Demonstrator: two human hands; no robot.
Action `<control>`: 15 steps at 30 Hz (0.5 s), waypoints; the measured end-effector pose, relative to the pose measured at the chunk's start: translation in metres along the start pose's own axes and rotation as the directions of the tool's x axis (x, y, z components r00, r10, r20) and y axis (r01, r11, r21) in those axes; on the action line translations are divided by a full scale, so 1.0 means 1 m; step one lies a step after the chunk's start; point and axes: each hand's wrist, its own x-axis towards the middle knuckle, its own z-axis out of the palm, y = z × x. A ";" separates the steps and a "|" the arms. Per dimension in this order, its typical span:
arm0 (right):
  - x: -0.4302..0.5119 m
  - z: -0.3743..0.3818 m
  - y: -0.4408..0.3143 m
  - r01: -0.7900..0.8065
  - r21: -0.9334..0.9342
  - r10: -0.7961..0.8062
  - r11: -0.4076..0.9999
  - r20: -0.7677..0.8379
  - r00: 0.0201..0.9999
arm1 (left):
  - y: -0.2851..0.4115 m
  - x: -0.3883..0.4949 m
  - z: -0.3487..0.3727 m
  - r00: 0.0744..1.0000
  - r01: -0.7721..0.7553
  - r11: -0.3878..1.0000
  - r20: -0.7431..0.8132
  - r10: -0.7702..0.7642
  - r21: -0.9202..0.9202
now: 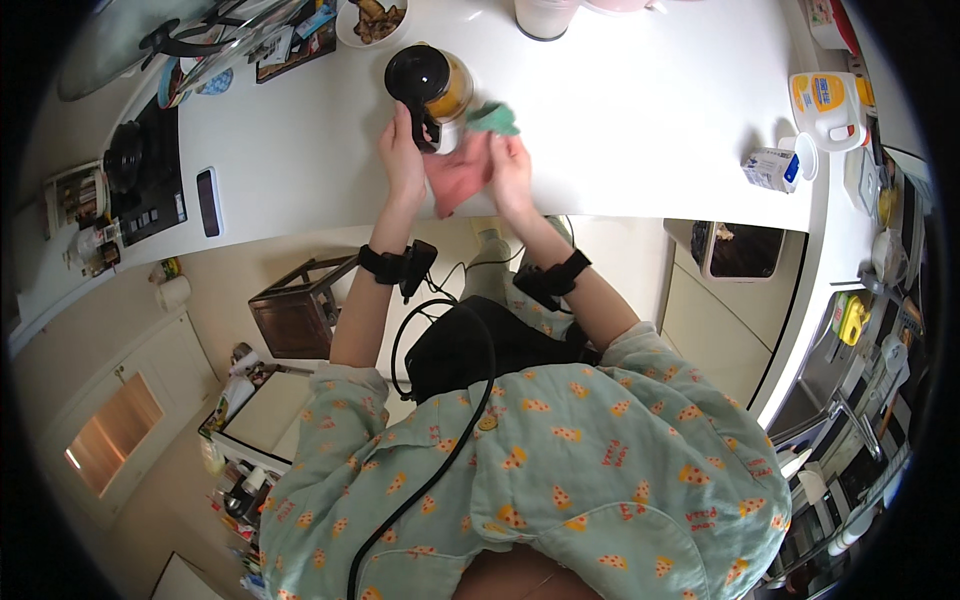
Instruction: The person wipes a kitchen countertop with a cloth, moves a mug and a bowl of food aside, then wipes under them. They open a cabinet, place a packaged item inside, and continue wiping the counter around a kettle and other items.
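Note:
My left hand (403, 159) grips the black handle of a glass jug (450, 90) with a round black lid. Something amber shows through its glass wall. My right hand (512, 169) pinches a pink and green cloth (465, 169); its green end sticks up beside the jug, and the pink part hangs between my two hands. The cloth is a little blurred. Both hands are over the front part of the white countertop (630, 142). Whether the jug's base rests on the counter or is lifted, I cannot tell.
A white bowl of brown food (373, 22) sits behind the jug. Left are a phone (209, 201) and a black cooktop (154, 180). A small carton (771, 169) and a white jug-shaped bottle (826, 111) stand right. A black cable (487, 397) crosses my front.

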 end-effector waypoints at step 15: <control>0.071 0.038 0.010 -0.030 0.143 0.000 0.989 0.204 0.979 | -0.010 -0.010 0.021 0.998 0.063 0.991 0.021 -0.061 -0.121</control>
